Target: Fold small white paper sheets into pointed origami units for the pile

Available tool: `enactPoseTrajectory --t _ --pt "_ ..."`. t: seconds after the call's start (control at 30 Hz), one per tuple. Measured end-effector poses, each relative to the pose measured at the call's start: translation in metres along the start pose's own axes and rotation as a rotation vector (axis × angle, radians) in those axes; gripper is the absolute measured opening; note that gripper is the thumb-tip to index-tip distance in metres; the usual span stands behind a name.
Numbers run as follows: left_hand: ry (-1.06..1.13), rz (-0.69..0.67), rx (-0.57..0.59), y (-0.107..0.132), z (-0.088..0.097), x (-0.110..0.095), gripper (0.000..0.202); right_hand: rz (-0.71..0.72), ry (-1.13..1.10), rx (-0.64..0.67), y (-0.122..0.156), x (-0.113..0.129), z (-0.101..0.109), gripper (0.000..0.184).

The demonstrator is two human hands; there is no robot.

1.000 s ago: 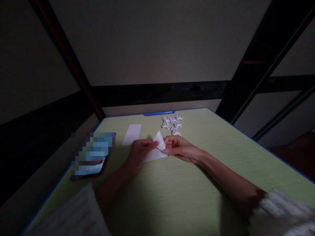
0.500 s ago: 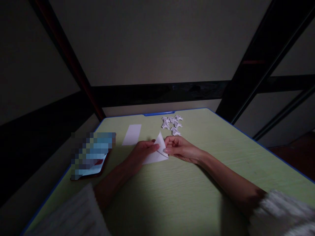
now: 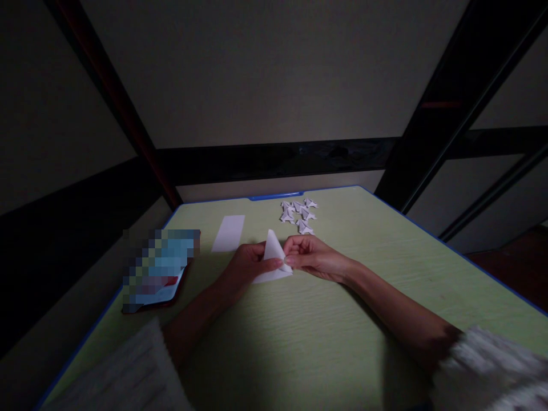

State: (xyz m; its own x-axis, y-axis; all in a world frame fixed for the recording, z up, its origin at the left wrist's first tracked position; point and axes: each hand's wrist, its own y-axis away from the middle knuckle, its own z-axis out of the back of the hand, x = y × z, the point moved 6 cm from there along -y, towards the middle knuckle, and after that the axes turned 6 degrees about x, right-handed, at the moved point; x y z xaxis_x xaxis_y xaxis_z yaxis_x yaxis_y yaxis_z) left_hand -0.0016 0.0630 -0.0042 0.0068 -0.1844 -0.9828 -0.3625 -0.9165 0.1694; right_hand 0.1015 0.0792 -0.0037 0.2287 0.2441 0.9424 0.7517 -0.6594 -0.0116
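Observation:
Both hands meet over a white sheet of paper (image 3: 273,254) folded into a triangle on the pale green table (image 3: 299,331). My left hand (image 3: 246,265) pinches the paper's left side, thumb on top. My right hand (image 3: 310,257) is curled and pinches the right corner. The paper's upper flap stands up between the fingers; its lower edge rests on the table.
Several small folded white paper pieces (image 3: 298,213) lie in a cluster beyond my right hand. A flat white paper strip (image 3: 228,233) lies beyond my left hand. A phone with a blurred screen (image 3: 158,274) sits at the table's left edge. Dark bed-frame bars stand behind the table.
The paper's upper flap has been folded in and now looks narrower. My left thumb has slid right towards my right hand. The right hand has hardly moved.

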Motion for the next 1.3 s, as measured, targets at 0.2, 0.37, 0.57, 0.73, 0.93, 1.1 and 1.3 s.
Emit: enactPoseTrajectory --t 0.2,0.37,0.57,0.73,0.93,1.1,1.3 --pt "-0.088 -0.063 0.019 -0.004 0.001 0.001 0.019 -0.009 -0.005 -0.008 0.000 0.001 -0.001 0.014" --pt "-0.157 -0.111 0.023 -0.004 -0.001 -0.003 0.019 -0.017 -0.001 -0.009 0.000 0.001 -0.002 0.013" --pt "-0.214 -0.113 0.023 -0.005 -0.001 -0.002 0.021 -0.032 -0.069 -0.054 0.000 -0.001 0.002 0.015" --pt "-0.288 -0.146 0.036 -0.005 -0.002 -0.004 0.020 -0.022 -0.106 -0.052 -0.001 -0.002 0.004 0.017" --pt "-0.356 -0.193 0.036 -0.003 -0.005 -0.010 0.020 0.027 -0.035 -0.131 -0.003 0.000 0.001 0.019" --pt "-0.351 -0.244 0.060 -0.003 -0.007 -0.010 0.019 0.203 0.053 -0.202 -0.002 0.009 -0.001 0.028" --pt "-0.398 -0.130 0.081 -0.004 -0.008 -0.004 0.020 0.145 0.046 -0.157 -0.002 0.008 0.001 0.017"
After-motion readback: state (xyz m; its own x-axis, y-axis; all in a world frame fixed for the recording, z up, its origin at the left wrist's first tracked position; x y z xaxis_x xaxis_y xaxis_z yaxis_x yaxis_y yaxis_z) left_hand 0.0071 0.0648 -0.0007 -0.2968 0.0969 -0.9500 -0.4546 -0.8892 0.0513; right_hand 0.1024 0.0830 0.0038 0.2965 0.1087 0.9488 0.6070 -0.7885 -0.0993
